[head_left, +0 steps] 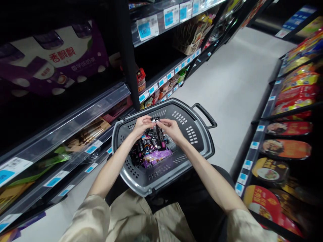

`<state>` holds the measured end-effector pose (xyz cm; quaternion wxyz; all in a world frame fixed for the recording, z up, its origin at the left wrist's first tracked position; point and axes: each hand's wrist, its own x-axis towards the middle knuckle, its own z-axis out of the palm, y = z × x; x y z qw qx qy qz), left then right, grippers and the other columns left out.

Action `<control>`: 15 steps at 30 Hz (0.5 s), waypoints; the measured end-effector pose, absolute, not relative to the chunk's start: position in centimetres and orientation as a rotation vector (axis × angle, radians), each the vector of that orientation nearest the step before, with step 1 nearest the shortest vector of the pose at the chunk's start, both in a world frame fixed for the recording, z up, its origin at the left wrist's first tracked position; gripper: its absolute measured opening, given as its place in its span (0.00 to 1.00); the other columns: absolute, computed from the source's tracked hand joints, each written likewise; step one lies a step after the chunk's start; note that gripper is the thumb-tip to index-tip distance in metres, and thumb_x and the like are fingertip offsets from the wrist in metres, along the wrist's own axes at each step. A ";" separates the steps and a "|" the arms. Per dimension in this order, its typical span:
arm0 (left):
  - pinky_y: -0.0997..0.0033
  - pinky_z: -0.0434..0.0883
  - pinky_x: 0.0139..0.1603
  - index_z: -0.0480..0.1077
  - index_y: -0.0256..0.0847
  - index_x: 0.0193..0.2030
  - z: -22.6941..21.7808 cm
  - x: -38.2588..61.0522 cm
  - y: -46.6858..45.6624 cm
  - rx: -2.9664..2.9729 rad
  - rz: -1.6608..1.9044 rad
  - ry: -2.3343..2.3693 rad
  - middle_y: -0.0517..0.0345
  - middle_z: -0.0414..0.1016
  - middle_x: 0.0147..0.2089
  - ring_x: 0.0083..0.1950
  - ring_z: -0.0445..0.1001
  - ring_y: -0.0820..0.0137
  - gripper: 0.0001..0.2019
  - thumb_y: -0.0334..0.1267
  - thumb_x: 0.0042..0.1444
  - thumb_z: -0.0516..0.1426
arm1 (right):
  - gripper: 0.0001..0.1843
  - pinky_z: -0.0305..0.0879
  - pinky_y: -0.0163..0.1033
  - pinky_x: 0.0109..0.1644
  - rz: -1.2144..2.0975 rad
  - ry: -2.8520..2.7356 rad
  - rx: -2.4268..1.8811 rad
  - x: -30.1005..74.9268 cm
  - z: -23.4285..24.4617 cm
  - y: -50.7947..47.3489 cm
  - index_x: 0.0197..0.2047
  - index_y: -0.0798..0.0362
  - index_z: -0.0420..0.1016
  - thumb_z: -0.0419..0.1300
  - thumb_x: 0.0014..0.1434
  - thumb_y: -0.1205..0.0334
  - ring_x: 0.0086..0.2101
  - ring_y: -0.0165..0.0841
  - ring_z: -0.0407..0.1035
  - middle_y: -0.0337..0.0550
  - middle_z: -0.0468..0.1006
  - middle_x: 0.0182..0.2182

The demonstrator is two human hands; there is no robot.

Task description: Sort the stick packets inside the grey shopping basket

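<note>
A grey shopping basket (194,151) with slotted walls sits in front of me, its black handle (205,116) sticking out at the far right. Over it, my left hand (143,126) and my right hand (170,128) pinch the top end of a dark, narrow packet (159,136) between fingers and thumbs. The packet hangs down above the basket's contents; its print is too small to read. Below lie several small black packets (145,144) with coloured print, and purple packets (157,157) nearer to me.
Shelves with price tags (147,28) run along the left, holding a purple and white milk tea carton (60,64). Bowl-shaped packages (271,169) and red bags (295,97) fill the right shelf. A pale floor aisle (234,77) stretches ahead between them.
</note>
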<state>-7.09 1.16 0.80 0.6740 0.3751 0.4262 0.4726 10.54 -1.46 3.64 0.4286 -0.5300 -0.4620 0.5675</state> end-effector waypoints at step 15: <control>0.66 0.79 0.44 0.75 0.32 0.40 0.6 -7.0 -0.2 1.010 0.498 0.730 0.56 0.80 0.33 0.36 0.80 0.71 0.25 0.46 0.42 0.76 | 0.29 0.64 0.34 0.27 1.467 -0.899 -1.365 11.8 4.3 0.0 0.25 0.51 0.75 0.82 0.28 0.43 0.24 0.28 0.67 0.35 0.77 0.23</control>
